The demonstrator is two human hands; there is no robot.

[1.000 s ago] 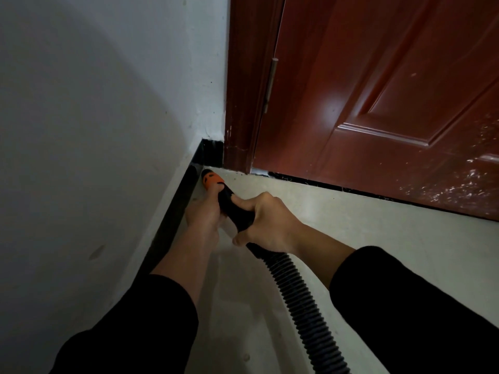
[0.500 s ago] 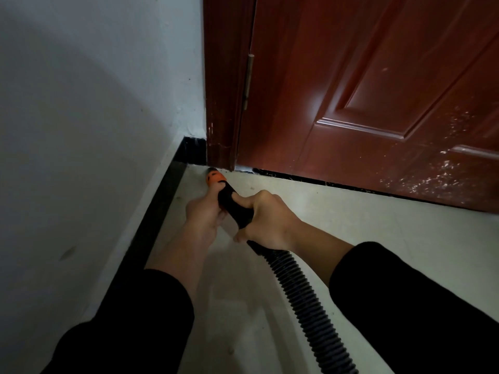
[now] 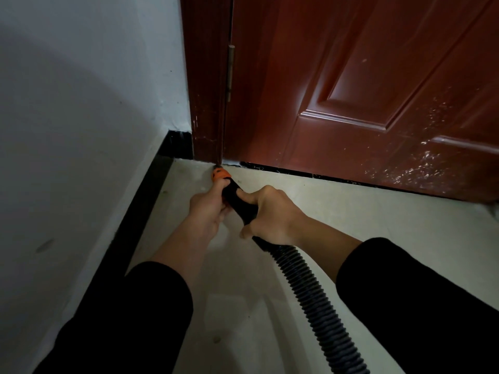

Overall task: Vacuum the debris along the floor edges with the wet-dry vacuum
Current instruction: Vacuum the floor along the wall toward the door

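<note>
Two grips, both on one nozzle. Left grip (image 3: 206, 209) is curled round the front, just behind the orange tip (image 3: 220, 175). Right grip (image 3: 270, 214) is wrapped round the black tube (image 3: 239, 203) right behind it, thumb lying on top.

One vacuum nozzle: black body, orange end. It is angled down and the tip is at the floor (image 3: 351, 225), right at the foot of the door frame (image 3: 208, 90) where the door (image 3: 351, 76) meets it. One ribbed black hose (image 3: 310, 292) trails from the right grip toward the bottom edge.

Two black sleeves, left (image 3: 129, 319) and right (image 3: 418, 292).

Around them:
- One black baseboard (image 3: 135, 225) under the white wall (image 3: 81, 103).
- One hinge (image 3: 230, 71) showing.
- One dark threshold strip (image 3: 297, 172).
- White flecks (image 3: 418, 168) low on the door.
</note>
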